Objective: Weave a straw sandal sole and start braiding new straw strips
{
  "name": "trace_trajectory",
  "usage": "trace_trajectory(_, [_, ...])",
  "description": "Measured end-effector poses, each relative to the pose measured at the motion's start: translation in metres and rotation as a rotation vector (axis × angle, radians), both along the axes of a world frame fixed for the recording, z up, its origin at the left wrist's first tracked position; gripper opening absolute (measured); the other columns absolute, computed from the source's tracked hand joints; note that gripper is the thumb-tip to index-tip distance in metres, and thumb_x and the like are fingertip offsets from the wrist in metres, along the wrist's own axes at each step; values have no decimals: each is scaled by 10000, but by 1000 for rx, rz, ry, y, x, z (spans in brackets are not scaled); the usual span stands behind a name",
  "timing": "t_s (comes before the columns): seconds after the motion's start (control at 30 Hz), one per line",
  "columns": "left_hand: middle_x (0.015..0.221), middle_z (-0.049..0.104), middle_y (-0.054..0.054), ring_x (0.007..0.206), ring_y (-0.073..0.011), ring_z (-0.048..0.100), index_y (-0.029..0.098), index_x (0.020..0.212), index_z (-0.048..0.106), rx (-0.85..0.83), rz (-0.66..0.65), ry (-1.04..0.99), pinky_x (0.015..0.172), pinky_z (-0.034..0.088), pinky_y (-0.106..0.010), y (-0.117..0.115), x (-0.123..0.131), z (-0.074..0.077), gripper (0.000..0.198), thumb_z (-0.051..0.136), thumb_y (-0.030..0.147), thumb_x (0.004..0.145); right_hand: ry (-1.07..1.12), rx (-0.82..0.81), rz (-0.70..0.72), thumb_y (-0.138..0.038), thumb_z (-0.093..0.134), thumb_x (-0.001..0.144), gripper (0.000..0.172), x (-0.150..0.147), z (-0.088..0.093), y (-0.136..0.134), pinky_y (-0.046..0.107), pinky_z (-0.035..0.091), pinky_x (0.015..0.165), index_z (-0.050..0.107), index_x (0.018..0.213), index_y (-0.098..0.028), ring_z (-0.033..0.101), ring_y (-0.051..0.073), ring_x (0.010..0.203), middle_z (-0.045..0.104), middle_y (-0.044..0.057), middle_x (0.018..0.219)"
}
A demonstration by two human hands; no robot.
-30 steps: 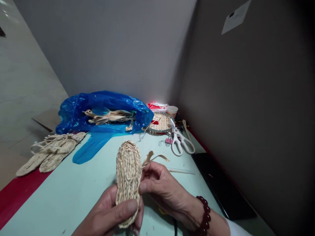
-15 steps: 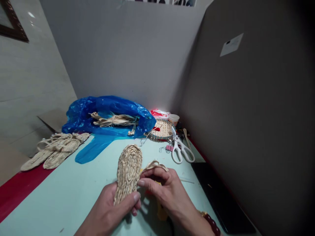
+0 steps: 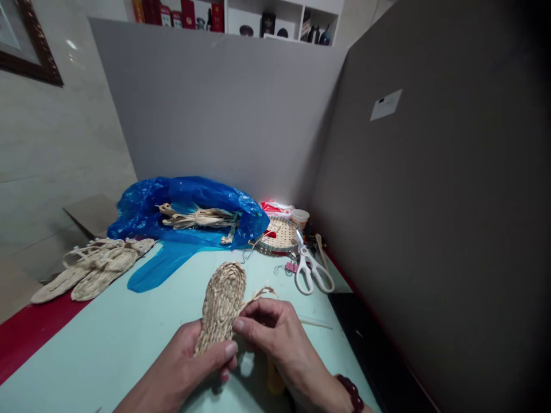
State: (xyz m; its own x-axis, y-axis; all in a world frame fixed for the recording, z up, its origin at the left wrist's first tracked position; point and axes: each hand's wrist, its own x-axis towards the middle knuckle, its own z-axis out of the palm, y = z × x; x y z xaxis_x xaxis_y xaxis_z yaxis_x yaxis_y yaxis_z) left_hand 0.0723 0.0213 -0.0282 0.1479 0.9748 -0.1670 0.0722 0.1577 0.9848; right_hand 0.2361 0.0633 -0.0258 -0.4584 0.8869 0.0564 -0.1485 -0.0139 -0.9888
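Note:
A small woven straw sole (image 3: pixel 222 303) is held just above the pale green table (image 3: pixel 129 338), near its front. My left hand (image 3: pixel 191 364) grips the sole's near end, thumb on top. My right hand (image 3: pixel 275 338) pinches the sole's right edge, where a loose straw strand (image 3: pixel 262 293) curls out. Both hands are closed. A dark red bead bracelet (image 3: pixel 350 393) circles my right wrist.
A blue plastic bag (image 3: pixel 185 209) with straw bundles (image 3: pixel 200 218) lies at the back. Two finished straw sandals (image 3: pixel 90 269) rest at the left. White scissors (image 3: pixel 307 267), a round woven tray (image 3: pixel 279 235) and a small cup (image 3: pixel 300 217) sit by the grey partition. A black slab (image 3: pixel 374 355) lies right.
The view has tilted upward, showing shelves above the partition. The sole has been lowered and tipped flatter, and my right fingers have folded the loose strand down against its edge.

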Motion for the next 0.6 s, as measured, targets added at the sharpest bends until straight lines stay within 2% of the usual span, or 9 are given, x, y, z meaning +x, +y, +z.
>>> trace_trajectory(0.17, [597,640,-9,587,-149,545,147,687,667,-49,-51,-84,589,414,-275,-1,-6,-4,369,729,510,716,-2,15,-26,-399,818,704,276,-2,-3,1,194,316,493,715,672,-144,429,76,534,547,-28,582])
trace_trajectory(0.27, [634,654,3,615,-148,558,157,734,659,-66,-33,-74,625,425,-283,-2,-6,-4,284,724,433,753,-54,62,-45,-464,779,730,388,-2,-3,1,212,285,484,669,574,-126,397,76,501,495,-28,511])
trace_trajectory(0.37, [640,663,2,597,-156,562,167,738,652,-76,-43,-106,611,437,-299,-2,-5,-1,300,763,442,698,-96,59,-31,-531,728,759,490,-1,-2,1,225,295,509,619,515,-119,414,88,509,493,-11,489])
trace_trajectory(0.47, [628,679,-20,590,-148,567,152,735,680,-100,-106,-137,599,422,-278,-2,-5,3,322,769,458,690,-75,6,-25,-541,722,763,493,1,-1,1,235,316,538,625,528,-118,442,99,524,514,0,503])
trace_trajectory(0.6, [672,711,-61,624,-144,590,129,753,728,-151,-145,-240,608,434,-253,-2,-4,5,318,770,441,709,8,-27,-5,-484,751,762,476,0,-2,-2,230,281,502,566,497,-134,410,79,478,470,-26,473])
